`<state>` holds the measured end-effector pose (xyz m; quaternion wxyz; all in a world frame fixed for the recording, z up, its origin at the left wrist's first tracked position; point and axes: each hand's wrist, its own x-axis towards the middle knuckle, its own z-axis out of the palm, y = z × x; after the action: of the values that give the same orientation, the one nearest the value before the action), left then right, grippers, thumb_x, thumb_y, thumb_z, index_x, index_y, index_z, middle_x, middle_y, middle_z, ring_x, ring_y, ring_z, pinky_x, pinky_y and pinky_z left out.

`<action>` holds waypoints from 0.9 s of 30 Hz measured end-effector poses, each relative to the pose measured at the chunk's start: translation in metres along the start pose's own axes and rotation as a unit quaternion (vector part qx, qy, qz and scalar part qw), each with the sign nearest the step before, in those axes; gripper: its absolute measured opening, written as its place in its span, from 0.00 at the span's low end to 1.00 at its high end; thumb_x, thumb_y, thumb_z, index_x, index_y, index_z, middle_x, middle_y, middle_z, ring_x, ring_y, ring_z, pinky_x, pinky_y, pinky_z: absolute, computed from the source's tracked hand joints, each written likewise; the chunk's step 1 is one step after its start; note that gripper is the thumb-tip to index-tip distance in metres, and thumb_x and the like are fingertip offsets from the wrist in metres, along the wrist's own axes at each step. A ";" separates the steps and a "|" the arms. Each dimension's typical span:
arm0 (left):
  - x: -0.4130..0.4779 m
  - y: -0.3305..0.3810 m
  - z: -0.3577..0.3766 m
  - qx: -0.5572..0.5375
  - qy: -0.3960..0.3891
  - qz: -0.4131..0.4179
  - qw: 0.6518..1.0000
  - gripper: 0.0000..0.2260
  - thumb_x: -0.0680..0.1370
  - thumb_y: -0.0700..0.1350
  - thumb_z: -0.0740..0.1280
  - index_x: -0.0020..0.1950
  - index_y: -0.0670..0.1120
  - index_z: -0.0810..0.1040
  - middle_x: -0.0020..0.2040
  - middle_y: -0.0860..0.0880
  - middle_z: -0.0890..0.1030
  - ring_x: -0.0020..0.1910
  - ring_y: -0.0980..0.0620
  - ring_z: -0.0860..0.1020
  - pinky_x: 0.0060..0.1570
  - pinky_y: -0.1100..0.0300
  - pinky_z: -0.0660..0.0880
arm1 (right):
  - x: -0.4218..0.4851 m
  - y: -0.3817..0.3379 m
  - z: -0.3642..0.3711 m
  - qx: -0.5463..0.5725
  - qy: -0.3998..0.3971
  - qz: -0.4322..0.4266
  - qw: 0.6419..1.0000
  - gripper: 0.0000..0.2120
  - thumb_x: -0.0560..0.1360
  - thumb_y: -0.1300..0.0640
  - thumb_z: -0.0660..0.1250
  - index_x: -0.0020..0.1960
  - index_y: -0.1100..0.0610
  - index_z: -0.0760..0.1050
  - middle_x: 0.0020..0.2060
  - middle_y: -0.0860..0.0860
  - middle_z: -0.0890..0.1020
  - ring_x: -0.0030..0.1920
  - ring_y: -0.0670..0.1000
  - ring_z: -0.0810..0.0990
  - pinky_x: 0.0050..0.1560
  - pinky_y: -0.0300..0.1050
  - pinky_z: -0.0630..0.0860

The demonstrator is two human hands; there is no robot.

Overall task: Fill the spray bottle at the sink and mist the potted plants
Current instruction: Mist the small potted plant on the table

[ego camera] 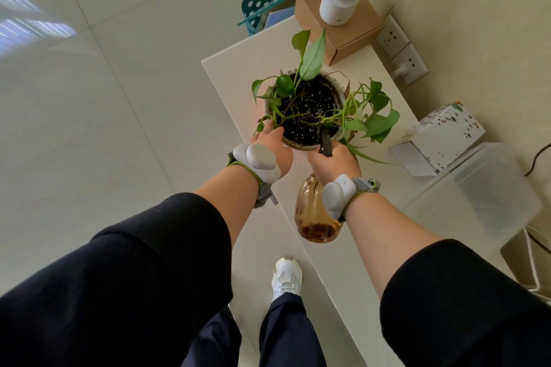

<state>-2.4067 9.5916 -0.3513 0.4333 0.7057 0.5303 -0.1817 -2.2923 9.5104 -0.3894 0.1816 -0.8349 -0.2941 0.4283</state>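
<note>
the right hand (334, 162) grips the amber, see-through spray bottle (314, 214) by its black head, nozzle at the round pot's (301, 144) rim. the left hand (272, 147) cups the pot's near side on the smooth white tabletop (235, 80); glossy green leaves (378, 121) trail over dark speckled soil (310, 104).

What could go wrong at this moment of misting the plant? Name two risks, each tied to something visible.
The pot sits near the table edge; the left hand pushing its rim might tip it off. The right hand aims the spray bottle toward the wall socket, so mist could reach it.
</note>
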 end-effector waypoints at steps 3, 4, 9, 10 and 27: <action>-0.002 0.001 0.000 0.011 -0.006 0.001 1.000 0.21 0.78 0.39 0.55 0.73 0.45 0.62 0.76 0.48 0.54 0.73 0.42 0.58 0.71 0.52 0.58 | 0.000 -0.001 -0.002 -0.016 -0.015 0.011 1.000 0.11 0.69 0.57 0.60 0.30 0.53 0.61 0.25 0.51 0.66 0.27 0.53 0.62 0.30 0.43 0.59; -0.001 0.002 -0.001 0.015 -0.012 0.002 1.000 0.22 0.79 0.39 0.55 0.73 0.45 0.61 0.77 0.48 0.53 0.73 0.42 0.57 0.71 0.52 0.58 | 0.000 -0.001 -0.002 -0.016 -0.024 0.012 0.999 0.11 0.69 0.57 0.60 0.31 0.53 0.62 0.25 0.51 0.66 0.28 0.53 0.62 0.30 0.43 0.59; 0.002 0.001 -0.003 0.029 -0.031 -0.004 0.999 0.23 0.79 0.40 0.54 0.75 0.46 0.57 0.77 0.48 0.49 0.75 0.43 0.53 0.72 0.51 0.56 | -0.002 -0.006 0.003 -0.017 -0.060 0.010 0.998 0.10 0.68 0.58 0.62 0.32 0.55 0.62 0.26 0.51 0.66 0.29 0.53 0.63 0.31 0.43 0.60; 0.002 0.000 -0.002 0.031 -0.027 -0.006 0.999 0.23 0.79 0.40 0.54 0.75 0.47 0.57 0.78 0.49 0.48 0.75 0.44 0.53 0.72 0.50 0.56 | -0.002 -0.006 0.005 -0.018 -0.068 0.004 0.998 0.10 0.68 0.59 0.62 0.32 0.56 0.61 0.26 0.51 0.65 0.29 0.52 0.62 0.31 0.43 0.59; 0.006 -0.014 0.007 0.013 -0.045 0.021 0.999 0.25 0.78 0.39 0.54 0.76 0.47 0.56 0.77 0.49 0.49 0.75 0.46 0.52 0.73 0.52 0.55 | -0.007 0.007 0.009 -0.006 0.001 0.045 0.999 0.11 0.69 0.58 0.61 0.30 0.55 0.62 0.25 0.51 0.66 0.27 0.53 0.62 0.29 0.42 0.58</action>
<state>-2.4155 9.5906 -0.3654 0.4512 0.7133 0.4929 -0.2114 -2.3006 9.5014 -0.3938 0.1569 -0.8488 -0.2588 0.4335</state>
